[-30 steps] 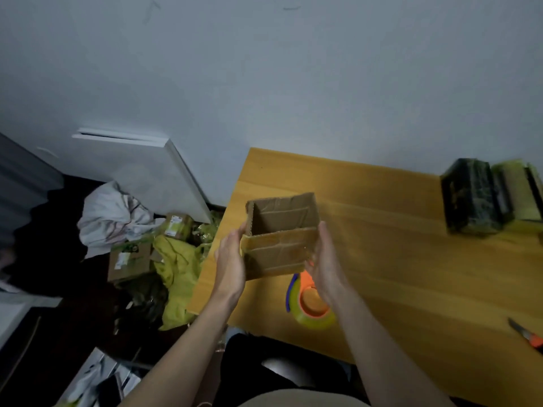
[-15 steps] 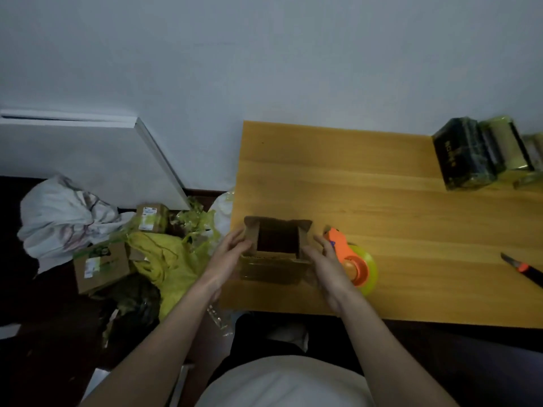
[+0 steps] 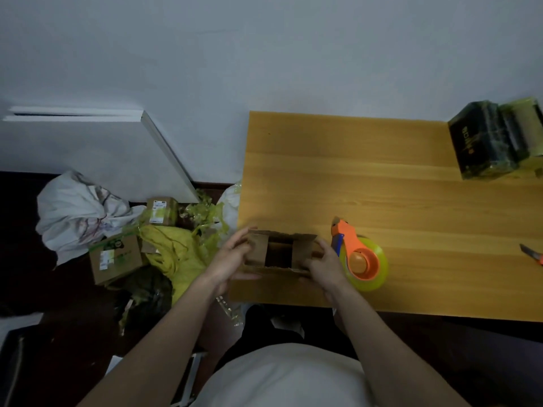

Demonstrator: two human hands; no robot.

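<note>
At the near-left corner of the yellow wooden tabletop [image 3: 382,177], the left hand [image 3: 230,261] curls its fingers round the left flap of the small brown cardboard box [image 3: 279,255]. The right hand [image 3: 323,267] clamps the right flap, likely to fold both shut. The orange-and-yellow tape dispenser [image 3: 363,264] lies just beside the box, handy for sealing.

Small cardboard box [image 3: 279,254] on desk [image 3: 382,177], top open, flaps up, dark inside. Left hand [image 3: 232,259] gripping box's left flap; right hand [image 3: 326,265] gripping box's right side. Just right of box, beside right hand: orange tape dispenser [image 3: 363,262] with yellow-green roll. Far right of box: orange-handled knife [image 3: 531,254] flat on desk. Far right and behind box: dark wrapped packages [image 3: 487,145] near wall. Left of box, on floor: yellow cloth [image 3: 176,251], labelled cartons [image 3: 116,258], white bundle [image 3: 76,207], white panel [image 3: 88,151] leaning on wall.
</note>
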